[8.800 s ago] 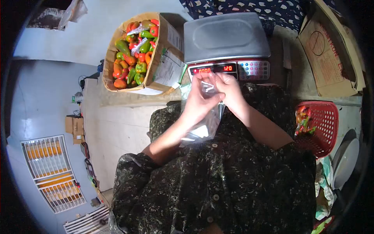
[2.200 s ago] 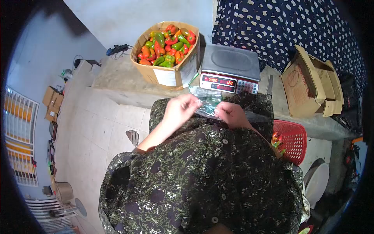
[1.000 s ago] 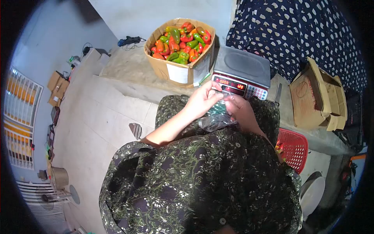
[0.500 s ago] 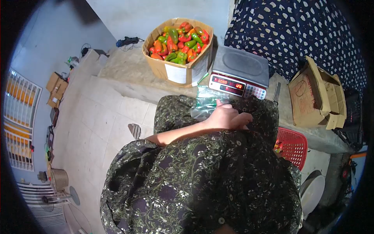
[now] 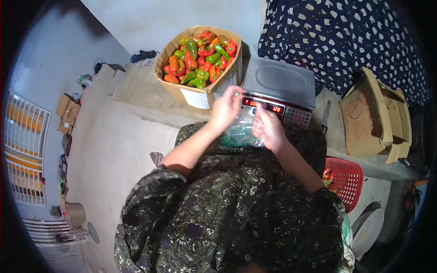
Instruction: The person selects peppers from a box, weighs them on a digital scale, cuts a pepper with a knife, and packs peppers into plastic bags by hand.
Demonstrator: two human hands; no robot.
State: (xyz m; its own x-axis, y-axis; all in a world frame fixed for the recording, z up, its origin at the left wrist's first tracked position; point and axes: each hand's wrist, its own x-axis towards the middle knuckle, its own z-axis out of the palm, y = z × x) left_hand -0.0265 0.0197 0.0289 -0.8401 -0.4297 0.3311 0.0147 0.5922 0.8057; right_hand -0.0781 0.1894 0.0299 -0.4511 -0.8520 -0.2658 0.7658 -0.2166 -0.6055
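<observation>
One clear plastic bag point(image 5: 240, 136): hangs low between my two hands, over the dark floral clothing point(image 5: 214, 204) and just in front of the scale; I see green showing in it, but can't tell whether that is print.
Right hand point(image 5: 269, 127): fingers closed on the right side of the bag.
Left hand point(image 5: 226, 109): raised a little higher, apart from the right one, fingertips drawn together at the scale's near edge; I can't tell whether they grip the plastic.
Digital scale point(image 5: 278, 82): grey pan, white front, red digits partly behind my right hand; I read 1.20 on the right.
Tall cardboard box point(image 5: 195, 98): left of the scale, filled with red, orange and green peppers point(image 5: 200, 59).
Open brown carton point(image 5: 359, 120): right of the scale, flaps up.
Grey ledge point(image 5: 141, 93): bears both boxes and the scale.
Red perforated basket point(image 5: 350, 182): lower right, some peppers inside.
Navy cloth with white shapes point(image 5: 346, 41): hangs behind the scale.
</observation>
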